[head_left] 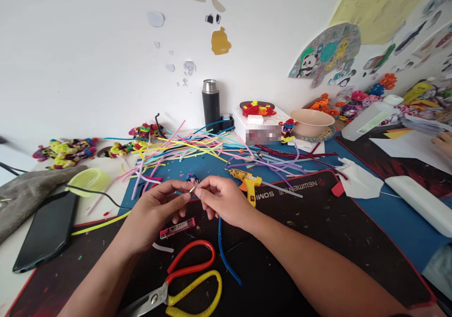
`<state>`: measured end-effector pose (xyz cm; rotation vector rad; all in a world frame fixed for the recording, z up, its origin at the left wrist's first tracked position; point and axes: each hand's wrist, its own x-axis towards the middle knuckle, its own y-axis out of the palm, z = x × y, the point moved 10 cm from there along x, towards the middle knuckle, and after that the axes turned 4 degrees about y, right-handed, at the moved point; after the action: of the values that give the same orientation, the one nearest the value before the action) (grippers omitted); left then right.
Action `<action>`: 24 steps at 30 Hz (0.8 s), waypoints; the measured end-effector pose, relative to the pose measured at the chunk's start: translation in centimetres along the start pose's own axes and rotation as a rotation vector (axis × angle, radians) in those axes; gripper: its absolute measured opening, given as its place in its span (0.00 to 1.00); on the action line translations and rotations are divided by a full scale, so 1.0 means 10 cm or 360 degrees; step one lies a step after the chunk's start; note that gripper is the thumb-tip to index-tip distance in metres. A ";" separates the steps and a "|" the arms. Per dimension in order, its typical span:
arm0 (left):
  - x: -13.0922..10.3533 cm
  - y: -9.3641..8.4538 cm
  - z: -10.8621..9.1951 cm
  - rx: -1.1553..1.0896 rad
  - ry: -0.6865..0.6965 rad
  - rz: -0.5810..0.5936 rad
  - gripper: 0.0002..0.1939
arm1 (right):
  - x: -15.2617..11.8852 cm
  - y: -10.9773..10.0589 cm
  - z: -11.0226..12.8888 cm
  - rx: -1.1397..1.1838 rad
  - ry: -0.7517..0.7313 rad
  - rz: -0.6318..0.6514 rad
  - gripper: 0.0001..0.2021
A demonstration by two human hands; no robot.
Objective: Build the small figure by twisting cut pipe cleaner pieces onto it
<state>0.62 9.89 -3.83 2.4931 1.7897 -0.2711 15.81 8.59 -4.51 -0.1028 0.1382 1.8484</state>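
Note:
My left hand (pixel 167 203) and my right hand (pixel 222 199) meet above the dark mat, fingertips pinched together. Between them is a small shiny metallic piece (pixel 192 190), too small to name more exactly. Just behind the fingertips shows a little blue and red fuzzy piece (pixel 192 178); whether it is held or lies on the mat I cannot tell. Below my right hand a blue pipe cleaner (pixel 223 253) curves across the mat, its upper end hidden by the fingers. A pink lighter (pixel 177 228) lies under my left hand. Nearer me lie scissors (pixel 192 284) with one red and one yellow handle.
A yellow glue gun (pixel 250 185) lies beyond my right hand. Many coloured pipe cleaners (pixel 197 145) spread along the back, before a black thermos (pixel 211 105). At left are a phone (pixel 47 230) and a yellow-green coil (pixel 88 182). Another person's hand (pixel 443 142) shows far right.

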 end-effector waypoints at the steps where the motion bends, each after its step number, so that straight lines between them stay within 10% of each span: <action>1: 0.00 0.00 -0.01 0.0011 0.0009 -0.0004 0.27 | 0.00 0.00 0.00 -0.0009 -0.0004 -0.0005 0.09; 24: -0.01 0.00 0.05 -0.0109 -0.0119 -0.0010 0.27 | -0.04 -0.01 0.04 -0.0147 -0.0068 -0.0057 0.06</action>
<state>0.52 9.71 -4.33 2.3983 1.7486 -0.2939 16.04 8.36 -4.02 -0.1293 0.0213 1.8200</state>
